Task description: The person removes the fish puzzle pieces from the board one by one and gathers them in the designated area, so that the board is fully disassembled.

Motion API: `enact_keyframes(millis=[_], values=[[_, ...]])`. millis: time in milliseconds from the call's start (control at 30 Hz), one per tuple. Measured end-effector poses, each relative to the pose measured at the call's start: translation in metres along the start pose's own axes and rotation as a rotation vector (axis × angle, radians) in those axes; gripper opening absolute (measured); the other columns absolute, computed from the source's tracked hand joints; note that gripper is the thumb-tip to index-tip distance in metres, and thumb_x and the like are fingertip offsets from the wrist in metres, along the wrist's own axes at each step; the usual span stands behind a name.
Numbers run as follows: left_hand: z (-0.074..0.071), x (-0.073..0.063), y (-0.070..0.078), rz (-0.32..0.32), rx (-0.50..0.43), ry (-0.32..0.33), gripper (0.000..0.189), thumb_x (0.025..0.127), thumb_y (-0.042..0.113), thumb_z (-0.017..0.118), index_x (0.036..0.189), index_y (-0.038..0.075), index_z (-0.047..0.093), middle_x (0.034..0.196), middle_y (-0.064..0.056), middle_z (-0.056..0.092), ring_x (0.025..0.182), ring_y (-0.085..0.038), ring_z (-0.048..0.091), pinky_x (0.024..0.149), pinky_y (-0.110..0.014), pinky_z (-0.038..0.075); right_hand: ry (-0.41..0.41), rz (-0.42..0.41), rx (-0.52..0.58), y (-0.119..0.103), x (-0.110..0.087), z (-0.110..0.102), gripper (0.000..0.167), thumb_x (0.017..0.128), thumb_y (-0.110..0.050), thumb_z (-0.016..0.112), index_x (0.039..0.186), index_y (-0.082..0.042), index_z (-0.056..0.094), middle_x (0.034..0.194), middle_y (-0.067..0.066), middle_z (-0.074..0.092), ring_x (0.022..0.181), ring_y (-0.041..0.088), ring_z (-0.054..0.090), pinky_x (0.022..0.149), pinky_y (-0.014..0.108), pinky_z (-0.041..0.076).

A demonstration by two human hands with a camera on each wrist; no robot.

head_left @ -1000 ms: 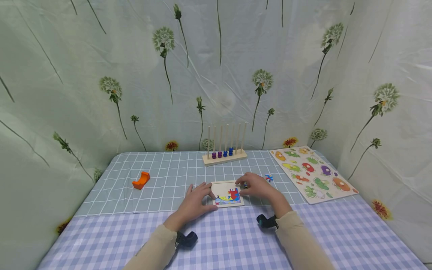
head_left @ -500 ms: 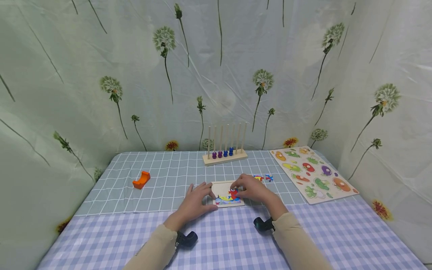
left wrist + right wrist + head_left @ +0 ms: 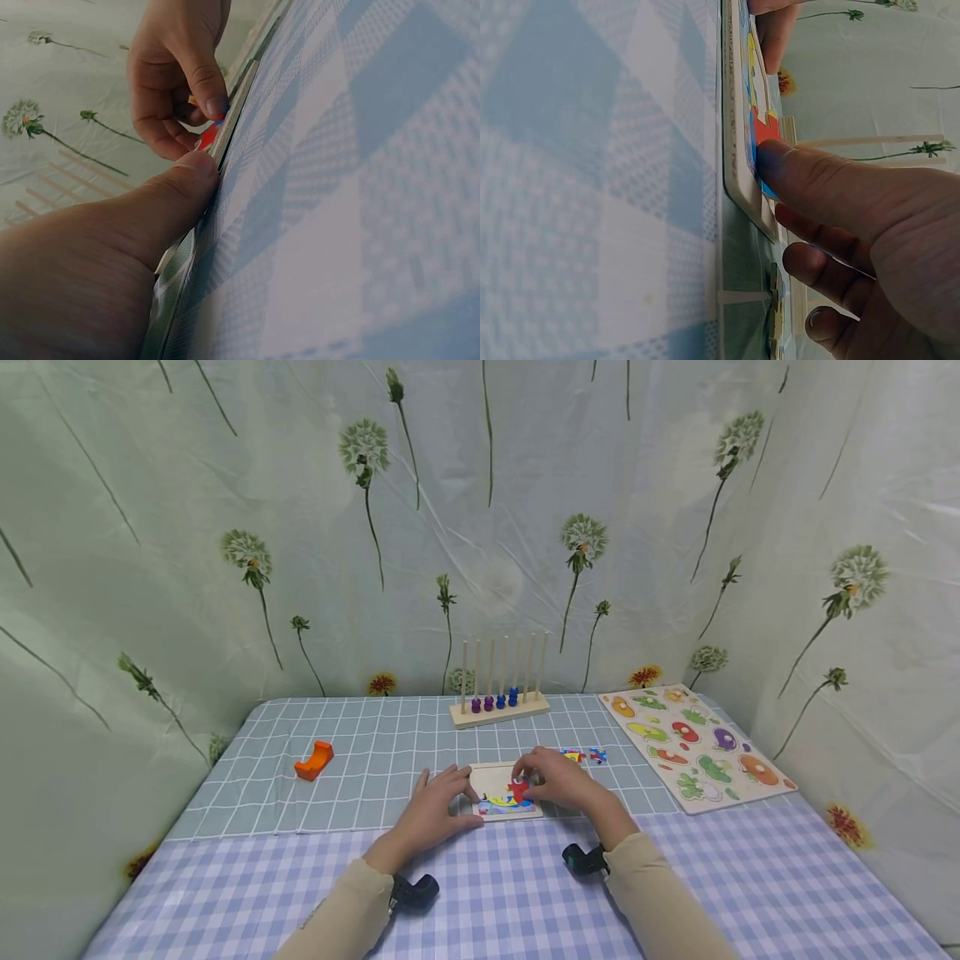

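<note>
A wooden jigsaw tray (image 3: 504, 816) lies on the table, its front part filled with colourful pieces and its back part showing bare wood. My left hand (image 3: 431, 810) holds the tray's left side, thumb at the front corner and fingers at the left edge. Over the tray's right side, my right hand (image 3: 561, 779) pinches a jigsaw piece between thumb and fingers, beside the red part of the picture (image 3: 517, 789). In the right wrist view the thumb (image 3: 780, 165) lies on a blue and red area by the tray edge; the hand hides most of the held piece.
Two loose jigsaw pieces, one yellow and red (image 3: 574, 756) and one blue (image 3: 597, 756), lie behind the right hand. A peg stand (image 3: 501, 714) with beads stands at the back. A vegetable puzzle board (image 3: 693, 747) lies right, an orange curved block (image 3: 314, 761) left.
My right hand has moved left from the tray's right edge onto its right side with the piece, uncovering the yellow and red piece behind. Over the last half second it has barely moved. The left hand stays put.
</note>
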State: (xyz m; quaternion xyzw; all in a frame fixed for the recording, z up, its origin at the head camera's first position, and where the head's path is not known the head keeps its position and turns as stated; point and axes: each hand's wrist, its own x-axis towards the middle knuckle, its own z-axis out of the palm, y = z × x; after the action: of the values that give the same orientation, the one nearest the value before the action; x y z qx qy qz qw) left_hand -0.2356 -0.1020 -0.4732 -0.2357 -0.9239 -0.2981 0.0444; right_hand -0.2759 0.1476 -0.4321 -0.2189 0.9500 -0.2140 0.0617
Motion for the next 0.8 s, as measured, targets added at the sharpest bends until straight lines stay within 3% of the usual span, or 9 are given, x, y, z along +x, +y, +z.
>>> enact_keyframes(millis=[800], values=[[-0.0008,-0.0001,0.0006,0.006,0.004,-0.001,0.025,0.081,0.043,0.081,0.094,0.028,0.067,0.15,-0.009,0.054,0.146,-0.037,0.04,0.118,-0.074,0.011,0.002,0.013,0.023,0.0007,-0.0011,-0.0011,0.023,0.086,-0.019,0.079,0.108,-0.024,0.074,0.098,-0.006,0.063,0.081,0.012,0.054,0.074,0.027,0.05]])
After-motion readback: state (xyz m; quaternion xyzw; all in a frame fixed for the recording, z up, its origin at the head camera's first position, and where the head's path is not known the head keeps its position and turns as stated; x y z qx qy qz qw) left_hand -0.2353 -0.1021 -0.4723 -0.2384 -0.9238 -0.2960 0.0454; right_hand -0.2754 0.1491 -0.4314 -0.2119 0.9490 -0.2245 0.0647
